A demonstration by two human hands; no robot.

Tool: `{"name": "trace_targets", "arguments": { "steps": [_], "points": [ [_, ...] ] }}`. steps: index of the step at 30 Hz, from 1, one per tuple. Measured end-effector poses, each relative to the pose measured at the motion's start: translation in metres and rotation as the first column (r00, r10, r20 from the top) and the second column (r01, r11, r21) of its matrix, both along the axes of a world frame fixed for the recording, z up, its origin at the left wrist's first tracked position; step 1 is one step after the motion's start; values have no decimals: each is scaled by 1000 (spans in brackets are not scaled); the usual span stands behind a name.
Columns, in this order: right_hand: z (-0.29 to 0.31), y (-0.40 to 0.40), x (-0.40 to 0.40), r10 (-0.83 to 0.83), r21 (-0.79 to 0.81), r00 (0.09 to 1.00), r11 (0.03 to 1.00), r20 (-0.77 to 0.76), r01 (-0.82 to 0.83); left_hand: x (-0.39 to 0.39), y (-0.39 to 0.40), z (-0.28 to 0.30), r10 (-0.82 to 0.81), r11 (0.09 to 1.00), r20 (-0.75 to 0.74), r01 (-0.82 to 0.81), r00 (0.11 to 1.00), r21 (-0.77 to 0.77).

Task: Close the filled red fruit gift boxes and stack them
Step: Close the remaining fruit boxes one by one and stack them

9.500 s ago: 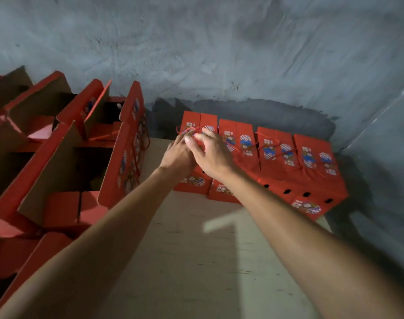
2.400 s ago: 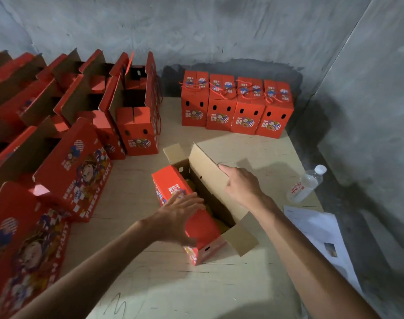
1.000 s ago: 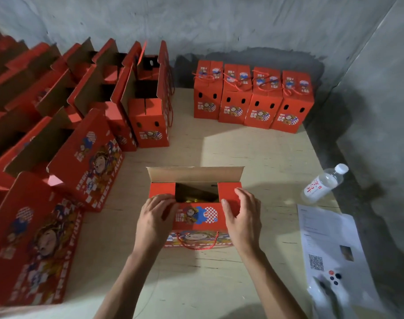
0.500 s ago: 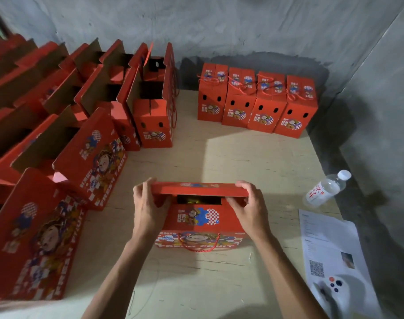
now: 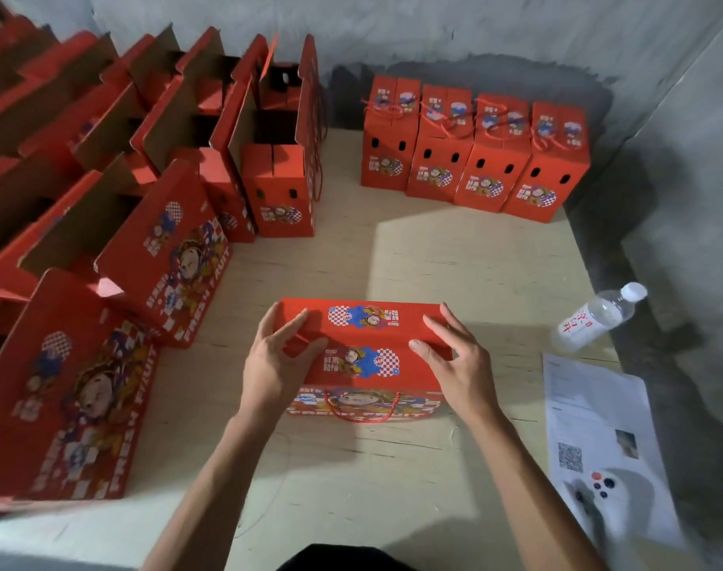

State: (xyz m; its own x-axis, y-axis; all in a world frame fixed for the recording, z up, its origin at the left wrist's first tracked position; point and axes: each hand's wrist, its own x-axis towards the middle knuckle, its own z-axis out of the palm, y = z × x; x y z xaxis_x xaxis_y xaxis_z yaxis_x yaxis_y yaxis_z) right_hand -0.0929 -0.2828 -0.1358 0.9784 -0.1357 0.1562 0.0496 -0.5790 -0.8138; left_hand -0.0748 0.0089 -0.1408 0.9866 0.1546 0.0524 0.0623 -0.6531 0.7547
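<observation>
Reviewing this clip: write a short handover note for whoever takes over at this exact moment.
Left hand and right hand: both press the top flaps of the red box on the table, fingers fairly straight, holding nothing.
Done: four closed boxes stand in a row by the back wall; this box's flaps are folded down.
Left: whether the flaps are locked cannot be told; move this box to the row, then close the open boxes at left.
</observation>
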Motion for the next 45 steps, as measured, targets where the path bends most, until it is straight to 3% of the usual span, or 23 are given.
{"name": "trace_targets", "arguments": {
  "steps": [5, 9, 12, 18, 25, 32, 36, 41, 45],
  "points": [
    [-2, 2, 6, -35, -228, 996, 972, 79, 53, -4, -8, 5, 60, 996, 41, -63, 997, 68],
    [-9, 5, 5, -64, -437, 969, 884, 237, 165, -7, -15, 7, 75, 985, 58, -83, 995, 148],
    [-15, 8, 7, -12, -523, 929, 824, 370, 219, -8, -21, 1, -33, 931, 271, -70, 962, 359],
    [-25, 12, 7, 50, -480, 867, 848, 496, 225, -3, -21, -4, -183, 909, 447, -22, 876, 416],
    [-13, 26, 15, 89, -575, 855, 775, 511, 263, 8, -50, 3, -228, 895, 407, 25, 884, 445],
    [-9, 12, 11, 177, -549, 853, 823, 491, 146, 5, -22, 9, -388, 847, 371, 167, 844, 504],
    [-13, -11, 6, 218, -534, 858, 842, 465, 75, -2, 6, 16, -262, 915, 371, 108, 891, 389],
    [-11, -9, 6, 139, -533, 842, 823, 522, 195, -4, 17, 14, -282, 922, 428, 120, 859, 367],
    [-11, -10, 9, 168, -594, 857, 783, 487, 184, -1, 15, 12, -275, 913, 438, 90, 856, 398]
  ]
}}
